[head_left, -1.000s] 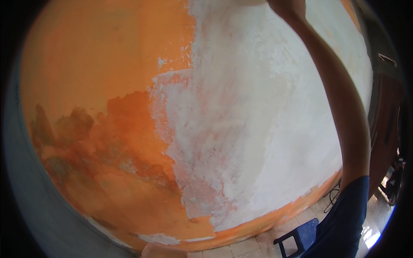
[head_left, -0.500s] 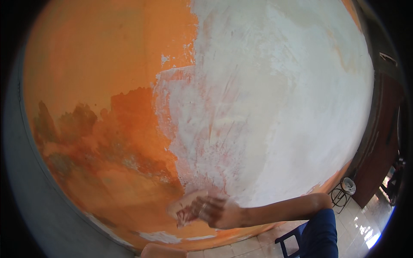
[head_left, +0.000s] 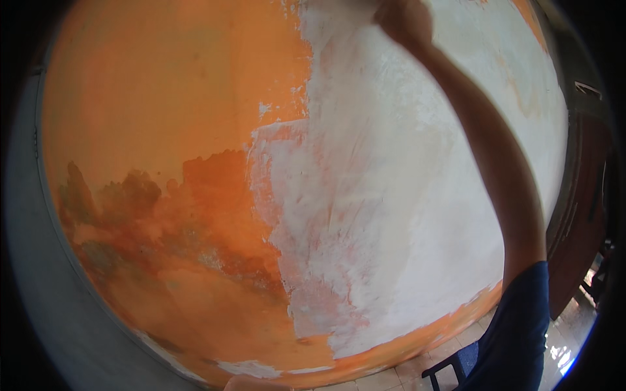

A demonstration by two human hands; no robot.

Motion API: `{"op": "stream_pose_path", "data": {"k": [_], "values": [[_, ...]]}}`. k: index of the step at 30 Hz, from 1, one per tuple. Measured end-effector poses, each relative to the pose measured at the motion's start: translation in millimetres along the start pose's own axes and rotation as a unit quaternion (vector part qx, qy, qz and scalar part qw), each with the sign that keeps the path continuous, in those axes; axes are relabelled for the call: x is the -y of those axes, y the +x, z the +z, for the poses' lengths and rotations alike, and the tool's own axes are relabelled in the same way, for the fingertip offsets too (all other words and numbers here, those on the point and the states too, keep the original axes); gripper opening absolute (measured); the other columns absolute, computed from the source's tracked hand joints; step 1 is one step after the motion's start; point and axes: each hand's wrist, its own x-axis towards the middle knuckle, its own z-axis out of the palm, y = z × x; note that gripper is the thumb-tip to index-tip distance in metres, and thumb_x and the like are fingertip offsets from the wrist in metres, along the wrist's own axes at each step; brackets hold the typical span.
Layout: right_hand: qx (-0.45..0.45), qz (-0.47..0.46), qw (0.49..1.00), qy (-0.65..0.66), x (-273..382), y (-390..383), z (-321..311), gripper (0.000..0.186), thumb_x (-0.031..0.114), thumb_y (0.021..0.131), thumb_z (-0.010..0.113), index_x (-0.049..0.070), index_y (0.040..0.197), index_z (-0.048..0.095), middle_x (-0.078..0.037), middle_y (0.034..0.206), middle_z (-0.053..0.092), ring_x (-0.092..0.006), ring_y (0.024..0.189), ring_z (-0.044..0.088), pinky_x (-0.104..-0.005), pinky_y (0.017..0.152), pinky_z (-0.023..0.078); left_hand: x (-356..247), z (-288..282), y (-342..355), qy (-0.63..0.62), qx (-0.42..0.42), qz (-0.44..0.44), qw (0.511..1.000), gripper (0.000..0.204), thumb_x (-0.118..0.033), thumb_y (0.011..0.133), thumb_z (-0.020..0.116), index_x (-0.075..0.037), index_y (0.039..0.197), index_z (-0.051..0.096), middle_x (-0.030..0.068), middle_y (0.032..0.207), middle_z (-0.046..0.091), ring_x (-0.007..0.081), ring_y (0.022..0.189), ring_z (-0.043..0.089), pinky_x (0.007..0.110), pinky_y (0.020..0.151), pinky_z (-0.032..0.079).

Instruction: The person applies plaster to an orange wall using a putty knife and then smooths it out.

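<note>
My right hand [head_left: 407, 23] is raised high at the top edge, closed, its arm stretched up across the wall from the lower right. A flat putty scraper [head_left: 355, 5] shows beside its fingers, blurred and partly cut off by the frame. The wall [head_left: 130, 85] behind is orange on the left, with dark damp-looking stains lower down. White putty [head_left: 443, 215] covers its right side, ending in a ragged edge. Streaky, thin putty [head_left: 326, 260] lets orange show through near the middle. Of my left side, only a rounded bit of skin shows at the bottom edge; its fingers are hidden.
A dark blue plastic stool [head_left: 450, 368] stands on the tiled floor [head_left: 407, 371] at the lower right. A brown door [head_left: 580, 215] is at the far right. A grey wall or panel [head_left: 32, 260] borders the left side.
My right hand has swept from low on the wall, by the putty's lower edge, up to the top of the view. The view has shifted slightly.
</note>
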Motion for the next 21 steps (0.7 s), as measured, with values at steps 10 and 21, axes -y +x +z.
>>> {"op": "stream_pose_path", "data": {"k": [10,21], "values": [[0.259,-0.257,0.823,0.435,170,-172,-142,0.038,0.005,0.075,0.059,0.003,0.113,0.06,-0.01,0.105,0.065,-0.0228,0.099,0.062,-0.0362,0.081,0.054,-32,6,-33,0.016,-0.041,0.022,0.999,0.037,-0.039,0.082,0.055,-0.017,0.06,0.037,0.0005,0.04,0.034,0.016,0.028,0.029,0.034,0.027,0.027],[-0.059,0.104,0.991,0.064,24,92,5,0.019,0.021,0.075,0.066,0.001,0.074,0.068,-0.023,0.071,0.064,-0.0369,0.07,0.066,-0.0457,0.061,0.051,-51,16,-45,-0.037,-0.084,0.042,0.995,0.037,-0.039,0.084,0.054,-0.017,0.062,0.035,-0.0013,0.041,0.028,0.0138,0.029,0.027,0.031,0.028,0.023]]}}
